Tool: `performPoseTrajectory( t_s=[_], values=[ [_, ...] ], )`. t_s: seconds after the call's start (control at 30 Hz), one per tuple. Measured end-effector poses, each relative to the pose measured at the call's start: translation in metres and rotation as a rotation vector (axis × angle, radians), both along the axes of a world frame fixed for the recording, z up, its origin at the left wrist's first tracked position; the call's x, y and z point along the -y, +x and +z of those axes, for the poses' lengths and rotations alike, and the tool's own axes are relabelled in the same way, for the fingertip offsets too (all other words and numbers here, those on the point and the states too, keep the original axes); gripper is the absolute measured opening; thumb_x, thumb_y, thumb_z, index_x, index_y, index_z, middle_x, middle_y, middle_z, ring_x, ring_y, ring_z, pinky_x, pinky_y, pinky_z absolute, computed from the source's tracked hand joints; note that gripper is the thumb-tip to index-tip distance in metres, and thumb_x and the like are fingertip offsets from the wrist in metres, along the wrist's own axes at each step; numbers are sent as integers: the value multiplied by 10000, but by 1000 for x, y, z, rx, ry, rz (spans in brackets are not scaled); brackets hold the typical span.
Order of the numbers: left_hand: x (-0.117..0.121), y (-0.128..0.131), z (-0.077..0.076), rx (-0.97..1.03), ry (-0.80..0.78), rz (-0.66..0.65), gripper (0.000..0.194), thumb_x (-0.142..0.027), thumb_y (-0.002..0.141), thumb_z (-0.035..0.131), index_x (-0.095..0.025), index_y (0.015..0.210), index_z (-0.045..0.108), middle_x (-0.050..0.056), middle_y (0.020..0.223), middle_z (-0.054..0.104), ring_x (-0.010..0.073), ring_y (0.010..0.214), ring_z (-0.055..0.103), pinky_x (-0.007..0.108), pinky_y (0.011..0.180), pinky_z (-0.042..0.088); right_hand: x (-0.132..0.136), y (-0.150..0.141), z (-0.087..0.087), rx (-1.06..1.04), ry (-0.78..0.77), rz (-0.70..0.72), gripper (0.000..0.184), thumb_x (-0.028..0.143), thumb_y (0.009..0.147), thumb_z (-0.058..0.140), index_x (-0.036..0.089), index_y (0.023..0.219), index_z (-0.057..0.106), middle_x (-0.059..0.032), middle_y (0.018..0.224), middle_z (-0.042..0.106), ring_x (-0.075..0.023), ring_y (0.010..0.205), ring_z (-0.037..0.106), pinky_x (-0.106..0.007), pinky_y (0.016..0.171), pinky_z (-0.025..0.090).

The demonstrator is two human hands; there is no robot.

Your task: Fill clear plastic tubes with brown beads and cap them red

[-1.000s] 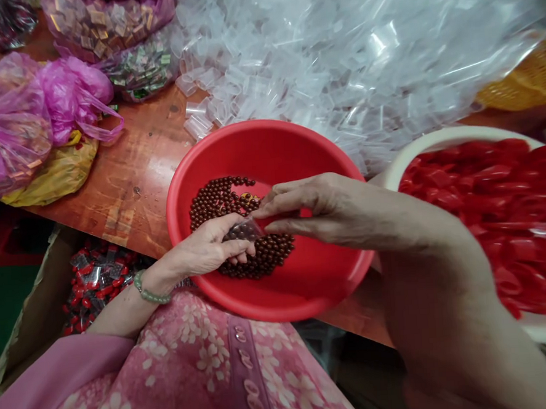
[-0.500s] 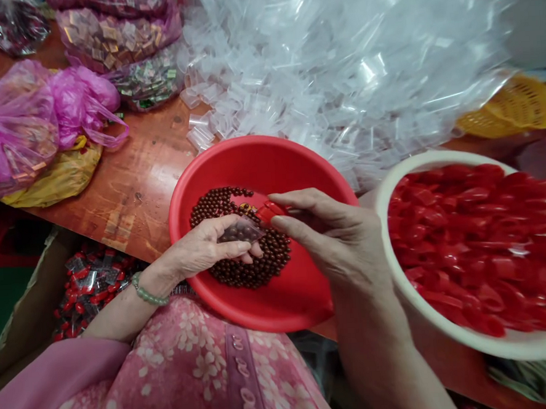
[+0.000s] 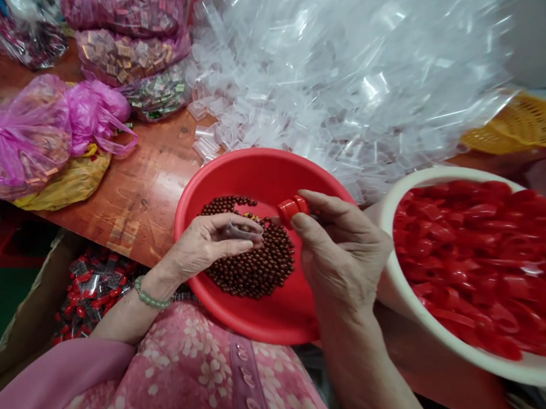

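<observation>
A red basin (image 3: 261,316) sits at the table's near edge with a heap of small brown beads (image 3: 253,267) inside. My left hand (image 3: 206,245) is closed over the beads, pinching a small clear case (image 3: 242,231) partly filled with beads. Just to its right, my right hand (image 3: 341,256) pinches a red cap (image 3: 290,208) between thumb and fingers, a little apart from the clear case's open end.
A white bowl (image 3: 402,307) full of red caps (image 3: 484,259) stands on the right. A big pile of clear cases (image 3: 339,77) lies behind the basin. Pink bags (image 3: 51,131) and bagged pieces sit at the back left. A box of finished cases (image 3: 88,284) lies below left.
My right hand drew back from the clear case and now shows a red cap at its fingertips. The view shifted, so the basin and bowl sit lower in the picture.
</observation>
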State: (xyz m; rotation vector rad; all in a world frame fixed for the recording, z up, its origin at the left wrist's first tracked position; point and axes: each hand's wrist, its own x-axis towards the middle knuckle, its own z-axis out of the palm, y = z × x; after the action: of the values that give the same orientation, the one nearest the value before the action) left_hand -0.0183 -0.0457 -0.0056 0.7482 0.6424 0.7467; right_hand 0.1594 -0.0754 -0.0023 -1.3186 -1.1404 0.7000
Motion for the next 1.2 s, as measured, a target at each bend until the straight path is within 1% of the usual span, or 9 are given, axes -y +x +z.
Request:
performPoseTrajectory(
  t_s=[0.17, 0.27, 0.43, 0.57, 0.67, 0.9, 1.0, 1.13, 1.2],
  values=[
    [-3, 1, 1, -29, 66, 5, 229, -199, 729, 781, -175, 953, 735, 24, 886, 746, 120, 862, 688, 255, 850, 517, 2, -4, 7, 22, 35, 44, 255, 276, 811, 742, 314, 1064, 737, -14, 1013, 715, -155, 903, 680, -322, 833, 575],
    [-5, 1, 2, -36, 106, 5, 205, -201, 731, 784, -168, 927, 735, 24, 901, 734, 113, 874, 670, 239, 856, 507, 2, -7, 13, 68, 79, 30, 259, 263, 815, 738, 316, 1068, 740, -16, 987, 711, -162, 882, 671, -333, 819, 566],
    [-8, 0, 5, 7, 40, -46, 269, -283, 729, 798, -170, 949, 691, 16, 838, 685, 124, 804, 649, 249, 747, 527, -2, -12, 22, 199, 111, 39, 263, 279, 834, 718, 324, 1093, 729, -25, 966, 703, -177, 844, 660, -366, 781, 577],
    [-8, 3, 6, 4, 45, -42, 223, -255, 748, 785, -158, 918, 677, 6, 809, 671, 98, 764, 623, 239, 768, 505, -5, -16, 31, 269, 146, 66, 289, 236, 841, 708, 349, 1107, 723, -33, 990, 708, -205, 920, 671, -378, 770, 597],
    [-8, 4, 4, 22, 60, -30, 234, -273, 744, 787, -159, 911, 668, 0, 805, 662, 98, 766, 610, 240, 768, 488, -7, -18, 35, 311, 139, 140, 293, 206, 835, 714, 332, 1099, 728, -39, 999, 711, -208, 946, 679, -381, 786, 602],
    [-9, 3, -1, -39, 177, -38, 223, -241, 778, 731, -163, 983, 695, -11, 803, 636, 109, 789, 573, 263, 834, 446, -13, -23, 33, 392, 126, 250, 316, 145, 829, 701, 322, 1088, 736, -36, 979, 709, -172, 894, 691, -321, 747, 606],
    [-9, 4, -1, -21, 210, -22, 196, -253, 772, 740, -151, 928, 681, -9, 820, 648, 109, 804, 575, 262, 854, 445, -14, -21, 30, 427, 92, 274, 279, 166, 843, 693, 313, 1076, 741, -41, 976, 710, -177, 910, 690, -320, 761, 601],
    [-9, 3, -2, -78, 176, -36, 211, -312, 783, 738, -137, 839, 633, -12, 744, 619, 95, 698, 563, 245, 727, 456, -13, -14, 26, 460, 96, 322, 311, 191, 863, 682, 306, 1150, 712, -53, 1040, 701, -180, 969, 682, -319, 813, 586],
    [-8, 2, -2, -109, 152, -46, 231, -326, 785, 738, -131, 797, 613, -16, 708, 600, 83, 650, 549, 231, 673, 448, -12, -11, 21, 536, 118, 386, 431, 264, 844, 719, 292, 1267, 646, -77, 1121, 684, -208, 1042, 664, -358, 875, 574]
  ],
)
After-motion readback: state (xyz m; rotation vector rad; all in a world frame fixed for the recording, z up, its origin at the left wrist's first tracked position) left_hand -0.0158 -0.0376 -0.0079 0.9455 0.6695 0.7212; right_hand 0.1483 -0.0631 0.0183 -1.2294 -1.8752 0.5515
